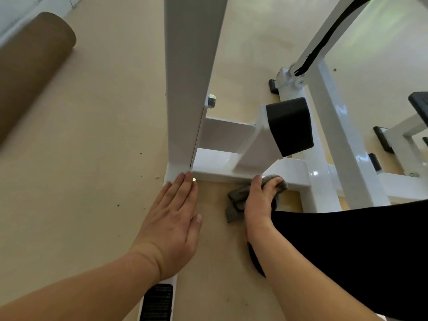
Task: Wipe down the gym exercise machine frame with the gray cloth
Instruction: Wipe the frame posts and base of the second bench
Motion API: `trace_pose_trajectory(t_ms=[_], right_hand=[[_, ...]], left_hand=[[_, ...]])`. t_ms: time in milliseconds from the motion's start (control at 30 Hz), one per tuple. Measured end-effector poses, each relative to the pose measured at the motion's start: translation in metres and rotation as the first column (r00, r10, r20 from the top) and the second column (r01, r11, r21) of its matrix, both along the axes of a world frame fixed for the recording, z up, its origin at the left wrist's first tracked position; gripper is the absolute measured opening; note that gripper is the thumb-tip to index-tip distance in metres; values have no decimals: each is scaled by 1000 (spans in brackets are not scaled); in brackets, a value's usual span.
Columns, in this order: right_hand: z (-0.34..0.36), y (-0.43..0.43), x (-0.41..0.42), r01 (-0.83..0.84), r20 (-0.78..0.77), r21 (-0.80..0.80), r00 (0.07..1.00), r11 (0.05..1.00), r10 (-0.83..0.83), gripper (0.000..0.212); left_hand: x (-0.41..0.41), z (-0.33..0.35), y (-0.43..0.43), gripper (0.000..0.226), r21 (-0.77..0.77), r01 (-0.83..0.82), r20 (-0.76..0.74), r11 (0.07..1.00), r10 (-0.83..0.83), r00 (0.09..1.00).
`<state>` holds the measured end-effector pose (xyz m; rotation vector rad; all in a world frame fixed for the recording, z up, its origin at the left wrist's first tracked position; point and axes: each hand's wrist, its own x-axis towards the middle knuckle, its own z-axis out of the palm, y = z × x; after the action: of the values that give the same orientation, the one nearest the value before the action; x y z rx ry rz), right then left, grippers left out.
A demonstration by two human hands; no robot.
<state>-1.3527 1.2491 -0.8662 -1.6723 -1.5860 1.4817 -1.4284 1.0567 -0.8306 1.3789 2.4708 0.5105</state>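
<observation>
Gray cloth (240, 200) gripped by right hand (260, 202), fingers curled round it, pressed against low white frame bar (217, 172); loose cloth end trailed on floor (92, 158) left of hand. Left hand (171, 218) laid flat, fingers straight, fingertips touching upright post base (176, 173).

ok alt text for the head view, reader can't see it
A person's right hand grips a gray cloth against a low bar of a white gym machine frame; the left hand rests flat, fingers straight, on its base.
</observation>
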Motion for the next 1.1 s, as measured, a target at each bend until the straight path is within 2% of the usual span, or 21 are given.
trace_pose_trajectory(t_ms=[67,167,233,333,400,500,567,700,767,800,867,933,1000,1067,1100], right_hand=[[5,2,-2,-19,37,-24,999,1000,20,72],[11,-27,-16,-175,79,-21,981,984,177,77],[8,-53,-32,-268,33,-3,963,963,268,79],[4,-81,-51,-339,-98,-115,939,934,329,82],[5,-78,-51,-282,-113,-129,957,951,269,82],[13,-44,-42,-35,-13,-50,999,998,34,79],[22,-44,-43,42,-44,-106,998,993,-47,73],[27,-97,-62,-185,-245,-284,963,941,115,62],[33,-94,-61,-187,-317,-378,946,907,63,59],[39,-86,-56,-187,-303,-368,950,911,73,58],[46,-70,-38,-266,-209,-266,954,926,214,49],[49,-66,-16,-383,-121,-199,923,902,366,38],[46,-66,4,-444,-54,-155,896,883,441,21],[50,-62,20,-476,-36,-137,879,869,476,10],[56,-59,26,-481,-46,-129,876,867,479,10]], left_hand=[[-3,0,-2,79,-11,32,30,999,-31,999],[-8,1,-7,70,31,39,104,999,-42,994],[-11,-1,-14,67,52,-46,101,998,41,994],[-15,-7,-23,63,5,-150,125,989,148,981],[-17,-9,-27,69,-51,-128,147,990,134,980],[-21,-9,-27,72,-77,-88,174,993,100,980],[-24,-9,-28,73,-97,-64,180,993,80,980],[-26,-5,-28,73,-140,-38,174,989,63,983],[-26,-2,-28,73,-180,-47,171,982,78,982],[-26,-1,-27,72,-210,-45,165,977,81,983],[-24,4,-24,72,-250,-52,132,967,88,987],[-23,10,-19,72,-270,-87,97,959,117,988],[-20,16,-12,72,-270,-107,86,957,134,987],[-13,19,-7,72,-211,-56,47,976,68,997],[-7,20,-4,74,-134,-4,38,991,9,999]])
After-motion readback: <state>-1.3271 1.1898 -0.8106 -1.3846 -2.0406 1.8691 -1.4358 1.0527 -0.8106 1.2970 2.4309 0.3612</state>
